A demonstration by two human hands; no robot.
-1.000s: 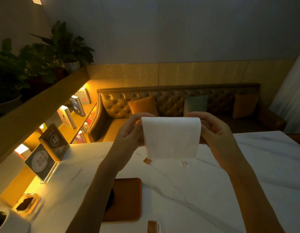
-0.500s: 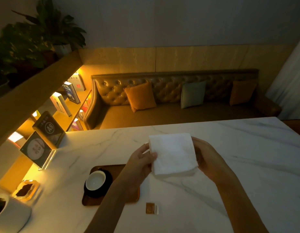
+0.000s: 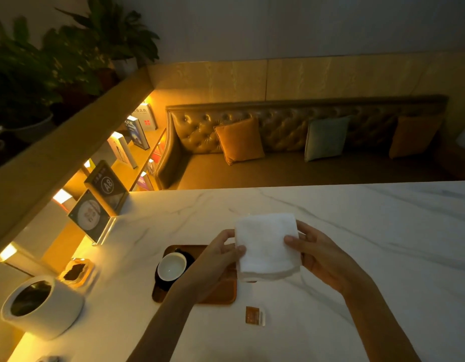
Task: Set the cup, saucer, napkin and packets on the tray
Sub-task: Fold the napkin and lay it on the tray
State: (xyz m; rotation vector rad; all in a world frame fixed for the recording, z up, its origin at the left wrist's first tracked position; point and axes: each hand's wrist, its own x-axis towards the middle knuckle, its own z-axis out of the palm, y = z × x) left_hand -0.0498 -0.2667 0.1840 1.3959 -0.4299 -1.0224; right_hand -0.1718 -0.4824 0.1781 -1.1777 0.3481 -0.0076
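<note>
- Head view: our left hand (image 3: 221, 253) and right hand (image 3: 318, 253) each grip the folded white paper napkin (image 3: 266, 244), held above the white marble table (image 3: 356, 218).
- Under our left grip, the white ceramic cup (image 3: 171, 265) on its round black saucer (image 3: 160, 282) already sits on the brown wooden tray (image 3: 221, 293); napkin and small brown packet (image 3: 254, 315) remain.

Two bare forearms rise from the lower edge of the frame toward its centre, with no sleeve, watch or bracelet visible on either. The left hand (image 3: 221, 253) and right hand (image 3: 321, 257) are ungloved, fingers without visible rings, nails short and plain in the dim amber light.
</note>
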